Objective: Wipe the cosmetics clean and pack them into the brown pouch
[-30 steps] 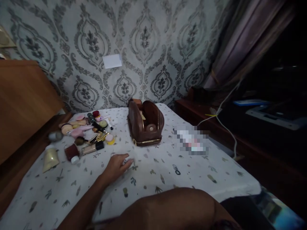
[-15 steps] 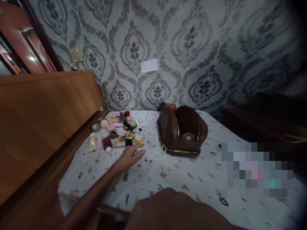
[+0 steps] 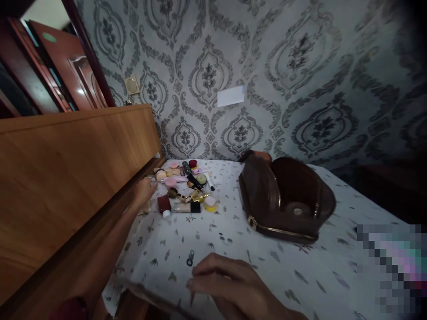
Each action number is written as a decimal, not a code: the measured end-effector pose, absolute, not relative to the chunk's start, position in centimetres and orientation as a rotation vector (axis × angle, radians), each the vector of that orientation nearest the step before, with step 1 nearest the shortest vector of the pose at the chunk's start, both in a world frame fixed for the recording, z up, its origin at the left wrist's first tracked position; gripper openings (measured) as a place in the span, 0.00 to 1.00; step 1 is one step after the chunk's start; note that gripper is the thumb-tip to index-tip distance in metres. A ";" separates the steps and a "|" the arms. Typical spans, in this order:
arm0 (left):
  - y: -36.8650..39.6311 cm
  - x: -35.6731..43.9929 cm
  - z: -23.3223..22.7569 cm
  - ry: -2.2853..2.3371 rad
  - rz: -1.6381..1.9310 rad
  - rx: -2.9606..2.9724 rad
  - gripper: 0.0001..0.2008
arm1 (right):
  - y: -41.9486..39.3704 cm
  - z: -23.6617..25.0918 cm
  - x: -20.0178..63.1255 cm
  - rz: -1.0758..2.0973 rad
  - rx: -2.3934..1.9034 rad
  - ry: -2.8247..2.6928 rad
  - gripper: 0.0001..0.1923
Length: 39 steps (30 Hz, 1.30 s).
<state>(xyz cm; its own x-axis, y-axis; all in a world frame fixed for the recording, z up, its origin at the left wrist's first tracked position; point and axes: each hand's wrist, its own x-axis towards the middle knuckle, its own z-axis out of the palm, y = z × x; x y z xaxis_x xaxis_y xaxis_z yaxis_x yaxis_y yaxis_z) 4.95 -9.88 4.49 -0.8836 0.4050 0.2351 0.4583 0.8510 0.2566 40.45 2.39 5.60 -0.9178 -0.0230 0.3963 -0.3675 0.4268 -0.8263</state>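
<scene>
My left hand (image 3: 145, 191) is at the left edge of a spread of cosmetics, its fingers curled over the spot where a small grey-topped container stood. What is under the fingers is mostly hidden. Close by lie a dark red bottle with a white cap (image 3: 164, 206), a pink round item (image 3: 171, 182) and a makeup brush (image 3: 172, 192). A foundation bottle with a black cap (image 3: 187, 207) and a yellow jar with a pale lid (image 3: 210, 204) are nearer the front. My right hand (image 3: 230, 284) hovers over the near side of the table, fingers loosely bent and apart, holding nothing visible.
A brown bag (image 3: 283, 200) with gold zips stands unzipped on the right of the patterned tablecloth (image 3: 227, 235). Along the left rises a wooden panel (image 3: 83, 151). The papered wall (image 3: 267, 53) closes off the back. Something pixelated (image 3: 390, 266) lies at the right.
My left hand has moved left, from beside the yellow jar to the far side of the cosmetics. My right hand has come more fully into view, and the camera has turned left.
</scene>
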 end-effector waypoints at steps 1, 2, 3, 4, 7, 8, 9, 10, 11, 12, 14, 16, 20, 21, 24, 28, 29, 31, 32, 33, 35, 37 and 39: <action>-10.2 3.5 4.7 -2.875 -0.420 -0.582 0.17 | 2.7 4.5 39.9 1.483 0.316 -2.325 0.21; -10.4 2.2 4.8 -2.890 -0.388 -0.507 0.17 | 3.0 3.2 39.2 1.472 0.320 -2.310 0.20; -10.6 1.0 4.8 -2.904 -0.364 -0.453 0.18 | 3.4 1.8 38.5 1.473 0.396 -2.316 0.19; -10.6 0.0 4.7 -2.916 -0.347 -0.420 0.20 | 3.7 0.3 37.8 1.485 0.438 -2.323 0.18; -10.1 -2.4 3.9 -2.964 -0.310 -0.425 0.27 | 4.5 -3.2 36.3 1.490 0.419 -2.327 0.16; -9.8 -2.9 3.6 -2.986 -0.295 -0.439 0.29 | 4.7 -3.9 36.2 1.493 0.384 -2.322 0.16; -9.6 -3.5 3.3 -3.008 -0.276 -0.447 0.30 | 4.8 -4.4 36.1 1.504 0.345 -2.320 0.16; -9.3 -4.0 3.0 -3.031 -0.255 -0.448 0.31 | 4.9 -4.8 36.2 1.524 0.308 -2.325 0.16; -9.1 -4.4 2.9 -3.053 -0.234 -0.443 0.31 | 5.0 -5.0 36.4 1.552 0.270 -2.330 0.17; -8.8 -4.8 2.7 -3.072 -0.215 -0.436 0.31 | 5.0 -5.1 36.5 1.589 0.240 -2.331 0.17; -8.4 -5.5 2.6 -3.098 -0.187 -0.422 0.31 | 5.0 -5.2 36.9 1.676 0.189 -2.307 0.18; -8.2 -5.9 2.5 -3.112 -0.173 -0.416 0.31 | 4.9 -5.1 37.1 1.766 0.130 -2.267 0.18; -8.2 -5.6 2.6 -3.101 -0.173 -0.416 0.29 | 4.7 -4.9 37.1 1.956 -0.035 -2.175 0.19; -8.2 -5.3 2.6 -3.092 -0.175 -0.419 0.28 | 4.7 -4.8 37.1 1.995 -0.077 -2.145 0.20; -8.5 -4.2 2.6 -3.058 -0.176 -0.441 0.28 | 4.9 -4.7 37.0 2.102 -0.150 -2.044 0.21; -9.0 -2.5 3.1 -2.988 -0.158 -0.478 0.27 | 5.0 -4.5 36.7 2.207 -0.212 -1.913 0.23; -9.1 -2.0 3.3 -2.963 -0.154 -0.485 0.27 | 5.0 -4.5 36.6 2.221 -0.226 -1.897 0.23; -9.4 -0.7 4.1 -2.907 -0.150 -0.507 0.28 | 5.0 -4.3 36.5 2.250 -0.243 -1.880 0.22; -9.6 0.2 4.5 -2.874 -0.155 -0.532 0.29 | 5.0 -4.2 36.5 2.262 -0.246 -1.870 0.22; -9.7 1.2 4.9 -2.835 -0.167 -0.575 0.29 | 5.0 -4.1 36.5 2.271 -0.248 -1.864 0.21; -9.9 3.9 5.6 -2.725 -0.216 -0.731 0.30 | 5.1 -4.0 36.3 2.271 -0.251 -1.856 0.21; -9.9 7.3 5.6 -2.600 -0.261 -0.959 0.29 | 5.3 -3.8 36.0 2.249 -0.267 -1.850 0.21; -9.5 11.0 4.7 -2.501 -0.236 -1.150 0.28 | 5.8 -3.6 35.3 2.206 -0.295 -1.860 0.23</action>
<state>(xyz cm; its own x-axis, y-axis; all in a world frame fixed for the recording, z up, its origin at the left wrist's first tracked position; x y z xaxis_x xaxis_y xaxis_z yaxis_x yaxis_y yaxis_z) 10.95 -9.53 4.73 -0.5949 0.6953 0.4033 0.7585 0.6516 -0.0047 35.34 5.79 -3.57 -0.9506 0.3106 0.0011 -0.0535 -0.1605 -0.9856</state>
